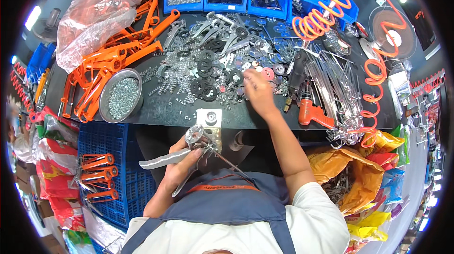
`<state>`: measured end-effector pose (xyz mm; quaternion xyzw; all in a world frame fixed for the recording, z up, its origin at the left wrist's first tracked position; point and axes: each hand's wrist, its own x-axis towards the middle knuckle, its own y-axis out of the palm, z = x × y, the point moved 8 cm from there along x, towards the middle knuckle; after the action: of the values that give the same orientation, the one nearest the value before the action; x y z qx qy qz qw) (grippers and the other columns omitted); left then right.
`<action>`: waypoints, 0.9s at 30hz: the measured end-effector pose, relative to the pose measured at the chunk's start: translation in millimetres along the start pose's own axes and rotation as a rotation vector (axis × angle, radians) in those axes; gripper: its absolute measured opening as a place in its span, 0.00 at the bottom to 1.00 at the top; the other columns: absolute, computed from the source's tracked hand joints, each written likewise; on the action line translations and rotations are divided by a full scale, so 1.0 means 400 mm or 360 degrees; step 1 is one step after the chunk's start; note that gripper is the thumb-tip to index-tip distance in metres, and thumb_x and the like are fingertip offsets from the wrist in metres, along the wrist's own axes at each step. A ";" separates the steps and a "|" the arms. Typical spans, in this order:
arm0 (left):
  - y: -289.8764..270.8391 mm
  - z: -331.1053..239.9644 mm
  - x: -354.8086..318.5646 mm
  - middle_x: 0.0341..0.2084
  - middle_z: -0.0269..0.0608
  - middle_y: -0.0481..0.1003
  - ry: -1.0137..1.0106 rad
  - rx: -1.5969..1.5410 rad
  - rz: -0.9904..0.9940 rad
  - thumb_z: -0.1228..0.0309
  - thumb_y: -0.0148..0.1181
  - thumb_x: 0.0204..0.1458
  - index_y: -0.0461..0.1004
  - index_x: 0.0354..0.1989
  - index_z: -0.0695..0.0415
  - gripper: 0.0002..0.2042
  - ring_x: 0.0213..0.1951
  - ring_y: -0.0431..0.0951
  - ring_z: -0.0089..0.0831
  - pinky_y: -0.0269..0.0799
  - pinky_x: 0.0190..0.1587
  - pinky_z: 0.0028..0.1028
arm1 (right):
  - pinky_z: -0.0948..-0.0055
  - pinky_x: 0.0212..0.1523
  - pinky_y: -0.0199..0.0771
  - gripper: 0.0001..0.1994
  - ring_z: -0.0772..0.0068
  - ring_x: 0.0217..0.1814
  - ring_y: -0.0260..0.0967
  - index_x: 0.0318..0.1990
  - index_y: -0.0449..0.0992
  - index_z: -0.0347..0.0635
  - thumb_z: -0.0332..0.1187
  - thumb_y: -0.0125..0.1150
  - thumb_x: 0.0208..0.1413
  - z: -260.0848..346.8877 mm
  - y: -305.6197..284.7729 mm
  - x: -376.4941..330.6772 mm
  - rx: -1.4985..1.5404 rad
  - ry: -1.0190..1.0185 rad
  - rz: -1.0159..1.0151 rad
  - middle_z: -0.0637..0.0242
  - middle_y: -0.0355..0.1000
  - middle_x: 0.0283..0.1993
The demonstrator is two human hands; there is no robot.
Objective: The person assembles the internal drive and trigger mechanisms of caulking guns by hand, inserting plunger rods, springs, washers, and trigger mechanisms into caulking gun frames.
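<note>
Left hand point(182, 162) grasps a half-built silver metal caulking-gun frame point(191, 152) at lower centre; right hand point(257, 88) fingers pinch among loose washers point(208, 72); assembly seems unfinished.

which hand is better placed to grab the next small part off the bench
Right, most likely. The right hand is already stretched out over the scattered washers and discs on the black bench, fingertips down among them. The left hand is near the body, wrapped around a metal trigger assembly.

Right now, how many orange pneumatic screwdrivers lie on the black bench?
1: the orange pneumatic screwdriver lies near the bench's front edge, to the right of the right hand. Others may be hidden under the metal parts.
</note>
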<state>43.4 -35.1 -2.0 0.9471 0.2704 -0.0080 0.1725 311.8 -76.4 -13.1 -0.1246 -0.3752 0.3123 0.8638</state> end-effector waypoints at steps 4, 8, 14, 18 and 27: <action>0.008 -0.004 0.000 0.35 0.40 0.73 0.0006 -0.0004 -0.0011 0.65 0.58 0.51 0.69 0.49 0.64 0.19 0.33 0.71 0.23 0.67 0.33 0.22 | 0.64 0.47 0.70 0.08 0.55 0.46 0.69 0.36 0.78 0.38 0.22 0.56 0.48 -0.084 -0.075 0.040 -0.0338 -0.0009 0.0106 0.57 0.72 0.39; 0.032 -0.025 0.006 0.34 0.38 0.73 0.0011 0.0038 -0.0034 0.64 0.58 0.51 0.69 0.49 0.63 0.20 0.31 0.70 0.20 0.65 0.31 0.20 | 0.63 0.42 0.70 0.07 0.57 0.42 0.69 0.33 0.78 0.40 0.22 0.58 0.45 -0.072 -0.008 0.019 -0.0775 -0.0390 0.0464 0.61 0.71 0.34; 0.060 -0.026 0.015 0.31 0.34 0.72 0.0013 0.0042 0.0039 0.63 0.58 0.52 0.70 0.50 0.62 0.20 0.28 0.68 0.15 0.59 0.27 0.16 | 0.69 0.35 0.72 0.07 0.65 0.34 0.71 0.38 0.79 0.40 0.26 0.59 0.50 -0.054 -0.057 0.013 -0.0542 -0.0364 0.0357 0.65 0.71 0.30; 0.058 -0.010 0.030 0.30 0.34 0.72 -0.0016 0.0023 0.0003 0.63 0.58 0.52 0.69 0.51 0.62 0.20 0.28 0.68 0.16 0.60 0.28 0.17 | 0.80 0.28 0.68 0.11 0.81 0.27 0.66 0.41 0.77 0.29 0.29 0.57 0.56 0.045 -0.070 -0.061 0.0950 0.0893 0.0520 0.70 0.71 0.28; 0.104 -0.017 0.060 0.28 0.36 0.72 0.0042 0.0136 0.0155 0.70 0.58 0.53 0.67 0.52 0.63 0.18 0.31 0.70 0.18 0.65 0.32 0.19 | 0.75 0.27 0.71 0.15 0.68 0.32 0.67 0.37 0.76 0.35 0.26 0.60 0.35 0.441 -0.056 -0.148 -0.0368 -0.1059 0.0634 0.66 0.67 0.35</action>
<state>84.7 -53.7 15.1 0.9657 0.2256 0.0014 0.1287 162.7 -134.7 84.6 -0.1833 -0.6354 0.4527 0.5981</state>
